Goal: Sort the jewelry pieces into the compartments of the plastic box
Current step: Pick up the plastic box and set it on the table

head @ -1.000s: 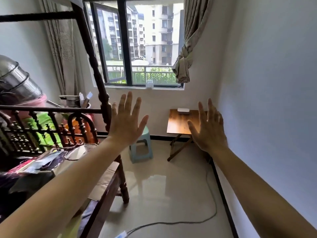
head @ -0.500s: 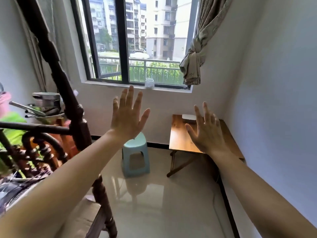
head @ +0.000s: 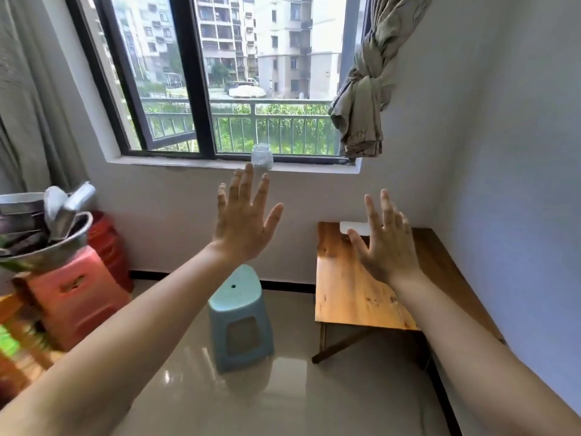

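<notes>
My left hand (head: 244, 220) is raised in front of me, fingers spread, holding nothing. My right hand (head: 386, 243) is also up with fingers apart and empty, in front of a small wooden table (head: 349, 291) in the right corner. A pale plastic box (head: 353, 227) lies at the table's far edge, partly hidden behind my right fingers. No jewelry pieces are visible from here.
A light blue plastic stool (head: 239, 316) stands on the tiled floor left of the table. Red stools (head: 75, 294) with stacked metal bowls (head: 41, 228) are at the left. A glass jar (head: 262, 156) sits on the windowsill. A knotted curtain (head: 364, 99) hangs above the table.
The view has moved forward toward the window and table; the dark wooden bed frame has left the view. Both hands stay raised and spread.
</notes>
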The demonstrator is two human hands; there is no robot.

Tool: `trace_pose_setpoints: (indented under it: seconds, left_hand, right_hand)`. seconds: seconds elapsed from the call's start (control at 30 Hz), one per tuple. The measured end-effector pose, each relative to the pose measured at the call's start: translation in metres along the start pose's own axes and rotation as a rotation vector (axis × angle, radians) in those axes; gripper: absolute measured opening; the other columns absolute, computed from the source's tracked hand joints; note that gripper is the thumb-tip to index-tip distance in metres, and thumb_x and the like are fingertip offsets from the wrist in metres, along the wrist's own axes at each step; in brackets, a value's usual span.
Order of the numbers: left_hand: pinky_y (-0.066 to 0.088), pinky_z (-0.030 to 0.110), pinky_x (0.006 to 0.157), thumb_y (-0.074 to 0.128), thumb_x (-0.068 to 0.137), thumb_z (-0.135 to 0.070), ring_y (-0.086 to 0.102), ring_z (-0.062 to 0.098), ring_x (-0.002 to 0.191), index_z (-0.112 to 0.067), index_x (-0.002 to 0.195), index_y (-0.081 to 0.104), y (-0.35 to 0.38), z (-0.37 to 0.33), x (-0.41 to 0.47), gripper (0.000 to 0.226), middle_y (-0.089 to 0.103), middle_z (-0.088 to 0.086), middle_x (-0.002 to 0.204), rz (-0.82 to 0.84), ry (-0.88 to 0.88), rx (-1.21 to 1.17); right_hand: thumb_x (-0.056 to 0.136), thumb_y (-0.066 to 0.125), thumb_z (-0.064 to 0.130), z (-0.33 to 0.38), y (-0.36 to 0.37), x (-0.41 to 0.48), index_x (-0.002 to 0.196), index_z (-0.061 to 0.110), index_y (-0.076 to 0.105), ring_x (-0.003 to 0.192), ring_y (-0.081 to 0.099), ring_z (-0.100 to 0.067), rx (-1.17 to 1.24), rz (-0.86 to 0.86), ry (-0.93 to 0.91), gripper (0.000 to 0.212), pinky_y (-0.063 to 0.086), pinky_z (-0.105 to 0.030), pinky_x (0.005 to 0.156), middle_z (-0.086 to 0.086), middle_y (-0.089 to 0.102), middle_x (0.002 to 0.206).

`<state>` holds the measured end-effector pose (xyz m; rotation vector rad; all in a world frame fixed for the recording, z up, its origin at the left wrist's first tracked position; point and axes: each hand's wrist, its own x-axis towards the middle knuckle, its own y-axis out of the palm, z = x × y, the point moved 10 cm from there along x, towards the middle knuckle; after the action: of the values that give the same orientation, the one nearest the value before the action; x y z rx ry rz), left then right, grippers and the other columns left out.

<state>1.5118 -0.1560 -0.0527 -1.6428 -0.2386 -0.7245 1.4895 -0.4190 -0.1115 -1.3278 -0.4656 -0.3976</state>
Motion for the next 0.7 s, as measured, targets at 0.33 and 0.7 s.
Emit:
trace_pose_setpoints:
  seconds: [0.33, 0.7]
  left_hand:
    - [0.008, 0.057, 0.119, 0.03, 0.1, -0.054, 0.004, 0.034, 0.152, -0.016, 0.155, 0.025, 0.151, 0.016, 0.217, 0.067, 0.007, 0.016, 0.166, 0.049, 0.045, -0.038]
    - [0.01, 0.057, 0.119, 0.03, 0.1, -0.052, 0.005, 0.034, 0.152, -0.013, 0.153, 0.027, 0.375, 0.033, 0.398, 0.066, 0.011, 0.018, 0.165, 0.158, 0.106, -0.168]
  right_hand:
    - [0.099, 0.044, 0.053, -0.089, 0.12, 0.204, 0.16, 0.016, 0.014, 0.15, 0.02, -0.038, 0.005, 0.068, 0.111, 0.077, 0.02, -0.054, 0.119, -0.02, 0.009, 0.167]
    - [0.099, 0.036, 0.06, -0.205, 0.243, 0.324, 0.159, 0.022, 0.011, 0.15, 0.023, -0.036, -0.084, 0.058, 0.298, 0.075, 0.03, -0.054, 0.116, -0.017, 0.012, 0.167]
